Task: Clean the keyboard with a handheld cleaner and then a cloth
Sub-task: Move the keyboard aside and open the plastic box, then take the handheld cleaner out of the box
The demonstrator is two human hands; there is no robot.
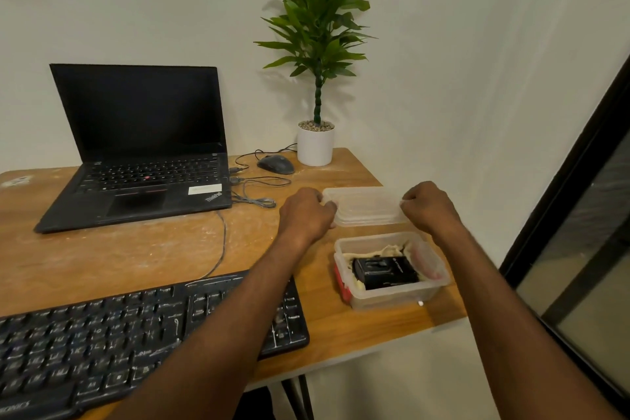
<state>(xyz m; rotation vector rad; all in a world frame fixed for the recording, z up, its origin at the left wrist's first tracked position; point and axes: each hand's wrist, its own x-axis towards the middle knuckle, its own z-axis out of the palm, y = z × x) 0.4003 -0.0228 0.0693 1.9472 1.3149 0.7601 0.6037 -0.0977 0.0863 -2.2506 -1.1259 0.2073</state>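
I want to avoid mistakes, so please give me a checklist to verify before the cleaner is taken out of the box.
1. Lid is off the box: ok, it is at the table behind the box.
2. Hands free: not ok, left hand and right hand both hold the lid by its ends.
3. Black cleaner visible in the box: ok.
4. Cloth in the box: cannot tell, pale material lies around the cleaner.
5. Keyboard is within reach: ok, it lies under the left forearm.

The wooden table (143, 256) carries a laptop (136, 160), mouse (275, 164), potted plant (315, 143), keyboard (102, 344) and open plastic container (392, 293).
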